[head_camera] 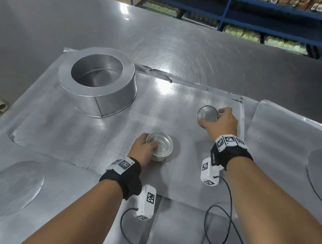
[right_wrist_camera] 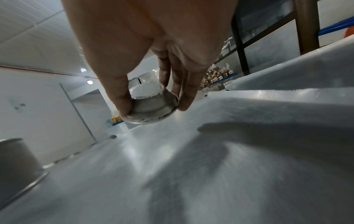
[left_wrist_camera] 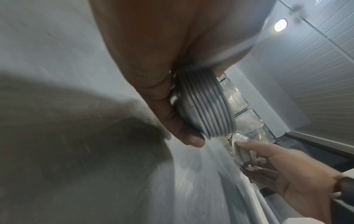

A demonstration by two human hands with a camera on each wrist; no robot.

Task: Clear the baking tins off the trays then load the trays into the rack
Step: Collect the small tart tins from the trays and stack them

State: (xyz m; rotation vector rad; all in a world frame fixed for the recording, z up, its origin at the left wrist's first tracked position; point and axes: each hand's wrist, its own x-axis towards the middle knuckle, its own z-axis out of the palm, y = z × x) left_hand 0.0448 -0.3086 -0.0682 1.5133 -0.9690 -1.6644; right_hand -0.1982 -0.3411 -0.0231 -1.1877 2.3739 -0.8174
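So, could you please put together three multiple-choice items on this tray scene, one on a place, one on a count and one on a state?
1. Where on the tray does the large round tin stand?
A. far left part
B. near right corner
C. off the tray, on the cloth

2. How many hands hold small tins?
A. none
B. one
C. two

3. What does the left hand hold?
A. a single flat lid
B. a nested stack of small tins
C. nothing

Answers:
1. A, as the head view shows the large round tin at the tray's far left.
2. C, as the left hand and the right hand each grip small tins; the right holds a small tin.
3. B, as the left wrist view shows several stacked rims on the stack of small tins.
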